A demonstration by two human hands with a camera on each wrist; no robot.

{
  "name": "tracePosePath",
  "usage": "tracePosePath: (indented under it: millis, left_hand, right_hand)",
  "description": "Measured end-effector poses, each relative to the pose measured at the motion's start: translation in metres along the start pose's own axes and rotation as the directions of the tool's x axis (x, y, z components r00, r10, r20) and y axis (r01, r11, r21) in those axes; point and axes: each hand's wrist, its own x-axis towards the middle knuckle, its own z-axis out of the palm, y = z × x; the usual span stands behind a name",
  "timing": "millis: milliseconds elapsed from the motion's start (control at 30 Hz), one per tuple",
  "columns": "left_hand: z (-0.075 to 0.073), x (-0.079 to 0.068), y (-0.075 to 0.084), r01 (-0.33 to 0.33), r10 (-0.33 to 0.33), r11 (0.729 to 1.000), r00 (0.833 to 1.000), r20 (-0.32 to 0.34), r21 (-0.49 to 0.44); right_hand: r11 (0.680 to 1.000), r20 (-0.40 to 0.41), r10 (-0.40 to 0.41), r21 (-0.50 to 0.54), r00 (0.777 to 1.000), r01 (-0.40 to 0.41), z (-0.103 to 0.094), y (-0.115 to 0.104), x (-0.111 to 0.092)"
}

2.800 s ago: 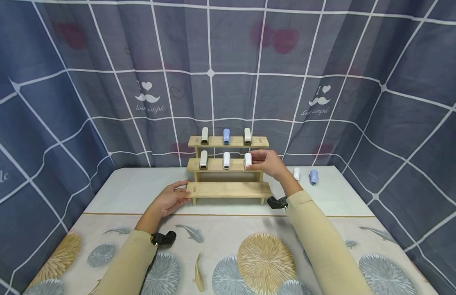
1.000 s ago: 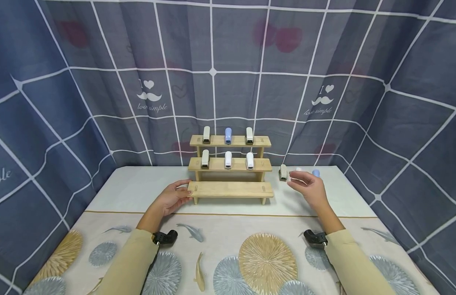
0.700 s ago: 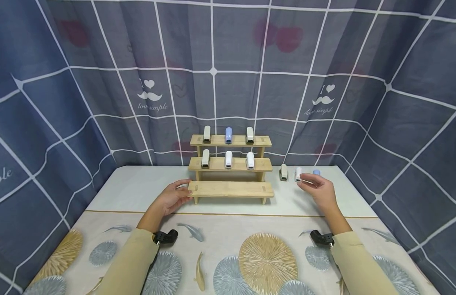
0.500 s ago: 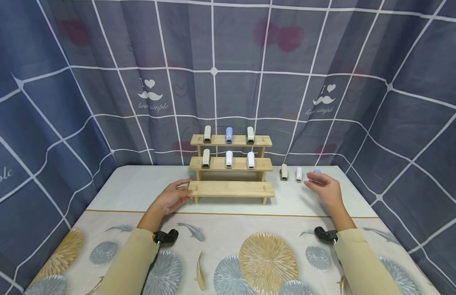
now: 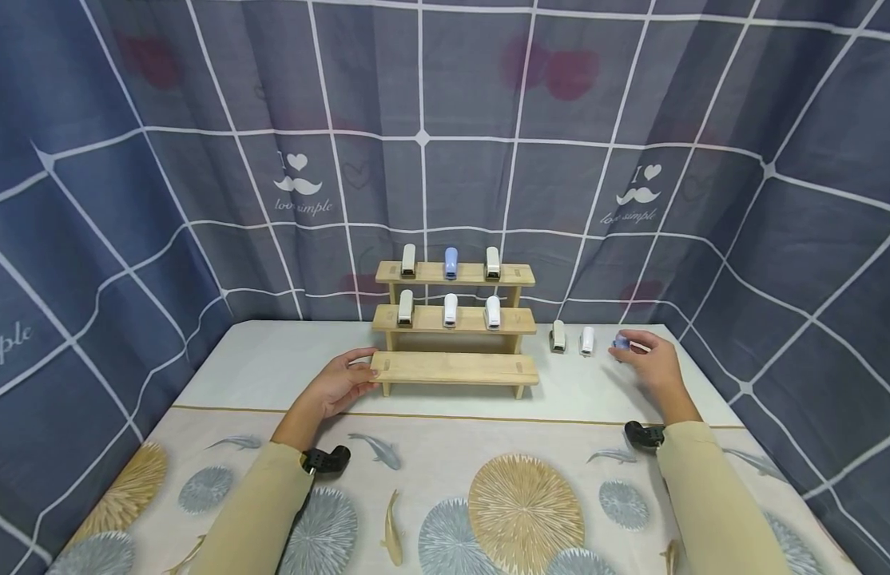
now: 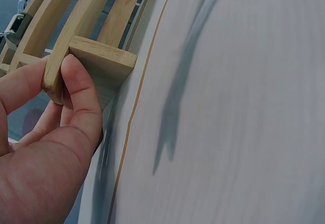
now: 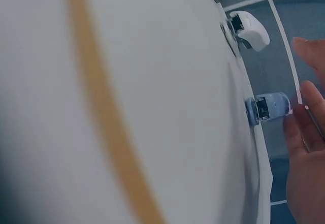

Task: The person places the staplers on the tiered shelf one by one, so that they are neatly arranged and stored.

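My left hand [image 5: 339, 385] pinches the left end of the bottom shelf of a three-tier wooden display stand [image 5: 454, 365]. In the left wrist view, the thumb [image 6: 78, 82] presses against that shelf end. My right hand [image 5: 655, 363] reaches to a blue mini stapler [image 5: 621, 342] on the table's right side. The right wrist view has its spread fingers and thumb around the rear of the blue stapler, thumb apart from it. A white stapler [image 5: 587, 341] and a cream stapler [image 5: 558, 336] stand in line to its left.
Cream staplers [image 5: 409, 261] flank a blue stapler [image 5: 450, 263] on the top tier. On the middle tier stand a cream stapler [image 5: 405, 308] and two white staplers [image 5: 450, 311]. A dark checked curtain [image 5: 459, 184] hangs behind the patterned tablecloth [image 5: 445, 447].
My right hand has let go of the white stapler at the right of the middle tier and moved right, past the cream and white staplers, to the blue one. The left hand keeps its hold.
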Motion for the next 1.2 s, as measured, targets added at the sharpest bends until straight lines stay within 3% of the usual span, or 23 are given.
tracePosePath:
  millis: [167,467,700,1200]
  left_hand:
    - [0.001,0.001,0.0,-0.003,0.003,1.0,1.0,0.005,-0.007]
    - [0.002,0.001,0.002,-0.007,0.007,1.0,1.0,0.006,-0.001]
    - [0.002,0.002,0.002,-0.01,0.01,1.0,1.0,0.003,-0.005]
    - [0.002,0.0,0.0,-0.002,0.002,1.0,1.0,-0.012,0.003]
  right_hand:
    - [0.998,0.027,0.028,-0.053,0.999,-0.027,-0.005,0.0,0.008]
    - [0.991,0.11,-0.006,-0.132,0.994,0.02,-0.012,0.007,0.017]
    - [0.996,0.178,0.052,-0.085,0.983,-0.037,-0.009,0.008,0.021]
    - [0.997,0.233,0.076,-0.051,0.97,-0.066,-0.009,0.016,0.03]
